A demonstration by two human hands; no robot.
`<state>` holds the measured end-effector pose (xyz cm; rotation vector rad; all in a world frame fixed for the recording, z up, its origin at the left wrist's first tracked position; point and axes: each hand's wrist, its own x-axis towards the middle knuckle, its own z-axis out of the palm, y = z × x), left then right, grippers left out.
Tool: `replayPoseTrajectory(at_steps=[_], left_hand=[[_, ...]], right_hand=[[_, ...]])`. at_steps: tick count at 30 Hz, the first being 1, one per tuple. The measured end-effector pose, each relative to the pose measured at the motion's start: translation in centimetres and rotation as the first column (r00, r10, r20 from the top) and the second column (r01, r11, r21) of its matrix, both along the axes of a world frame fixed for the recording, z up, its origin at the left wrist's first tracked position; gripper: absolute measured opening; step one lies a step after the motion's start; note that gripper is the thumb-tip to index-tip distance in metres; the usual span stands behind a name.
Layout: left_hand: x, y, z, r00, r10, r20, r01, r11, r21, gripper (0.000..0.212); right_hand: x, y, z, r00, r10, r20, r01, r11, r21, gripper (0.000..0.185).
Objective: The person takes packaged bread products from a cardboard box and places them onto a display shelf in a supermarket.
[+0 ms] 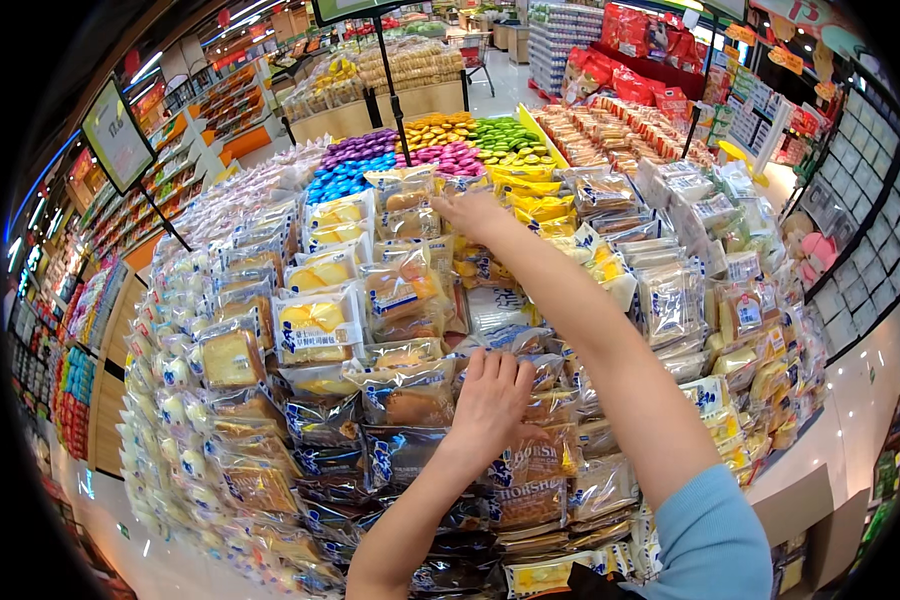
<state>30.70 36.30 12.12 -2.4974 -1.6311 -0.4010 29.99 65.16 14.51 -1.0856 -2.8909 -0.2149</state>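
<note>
My right hand (pixel 469 214) reaches far across a heaped display of wrapped bread. Its fingertips are at the edge of a clear packet of bread (pixel 409 196); whether they grip it is hidden. Nearer to me, my left hand (pixel 495 394) lies palm down over packaged cakes (pixel 412 394), its thumb spread to the side. A white-topped packet of sliced toast bread (pixel 319 328) leans to the left of both hands. Between the hands is a gap in the rows, where a silvery packet (pixel 495 307) lies flat. Dark-wrapped packets (pixel 401 457) stand in front of my left hand.
Foil-wrapped sweets in blue (pixel 339 180), purple and green fill the far side. Thin black poles carry price signs (pixel 118 135). An open cardboard carton (pixel 817 517) stands at lower right. Shelves (pixel 232 105) and a shopping cart (pixel 476 60) are farther off.
</note>
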Motion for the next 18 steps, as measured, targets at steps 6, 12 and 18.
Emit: replayPoseTrajectory(at_steps=[6,12,18], left_hand=[[0.4,0.2,0.5,1.0,-0.018,-0.01,0.018,1.0,-0.005,0.082],[0.4,0.2,0.2,0.999,-0.04,0.035,0.04,0.999,-0.013,0.084],[0.6,0.3,0.5,0.999,-0.036,0.022,0.036,0.999,-0.001,0.085]], right_hand=[[1.3,0.2,-4.5,0.909,0.024,-0.416,0.048,0.986,0.162,0.06],[1.9,1.3,-3.5,0.908,-0.043,-0.416,0.034,0.999,-0.03,0.07],[7.8,-0.5,0.6,0.917,0.077,-0.392,-0.07,0.997,0.032,0.074]])
